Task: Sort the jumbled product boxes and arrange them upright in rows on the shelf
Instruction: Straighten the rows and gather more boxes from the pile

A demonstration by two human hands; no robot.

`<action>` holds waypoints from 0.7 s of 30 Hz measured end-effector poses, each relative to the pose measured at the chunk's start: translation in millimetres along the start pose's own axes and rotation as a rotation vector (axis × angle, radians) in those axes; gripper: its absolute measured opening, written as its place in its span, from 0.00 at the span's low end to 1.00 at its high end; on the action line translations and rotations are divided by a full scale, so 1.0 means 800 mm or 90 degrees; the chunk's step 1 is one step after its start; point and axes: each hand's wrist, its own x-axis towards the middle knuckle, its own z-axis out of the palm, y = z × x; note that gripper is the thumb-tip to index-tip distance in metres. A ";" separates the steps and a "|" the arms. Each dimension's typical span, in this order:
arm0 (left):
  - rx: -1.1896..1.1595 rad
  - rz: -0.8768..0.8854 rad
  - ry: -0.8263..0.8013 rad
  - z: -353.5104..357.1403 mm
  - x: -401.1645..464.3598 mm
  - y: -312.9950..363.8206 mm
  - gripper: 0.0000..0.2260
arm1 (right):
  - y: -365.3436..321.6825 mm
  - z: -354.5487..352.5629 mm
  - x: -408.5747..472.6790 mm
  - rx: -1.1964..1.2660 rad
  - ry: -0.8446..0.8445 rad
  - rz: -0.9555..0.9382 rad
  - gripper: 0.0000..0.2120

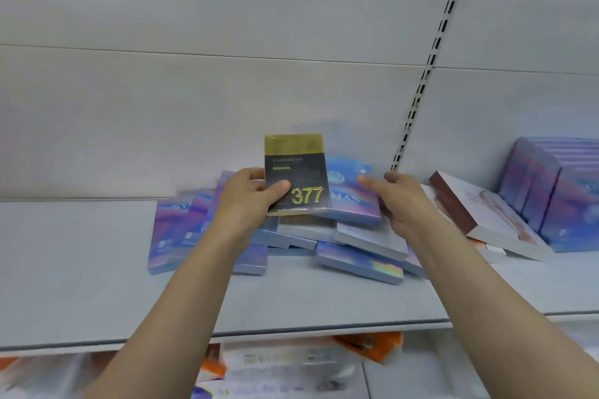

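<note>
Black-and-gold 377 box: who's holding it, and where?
Left hand grips the 377 box at its lower left edge, thumb on the front. Right hand is at the iridescent box behind; grip unclear.

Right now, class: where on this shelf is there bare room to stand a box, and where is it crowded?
Free: the shelf left of the jumbled blue boxes, and the front strip between them and the shelf edge. Crowded: the middle, where the left hand holds the black-and-gold 377 box and the right hand reaches in; and the right, with leaning white boxes and upright blue boxes.

Head view looks forward, slightly down, close on shelf [97,301].
</note>
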 end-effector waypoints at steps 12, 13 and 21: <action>-0.107 0.011 -0.071 0.021 -0.048 -0.018 0.13 | 0.011 -0.018 -0.096 0.204 -0.008 -0.084 0.16; -0.123 0.008 -0.082 0.029 -0.054 -0.014 0.14 | 0.012 -0.026 -0.104 0.207 0.000 -0.094 0.15; -0.135 0.101 -0.111 0.108 -0.107 0.044 0.14 | 0.002 -0.138 -0.137 -0.076 0.116 -0.260 0.37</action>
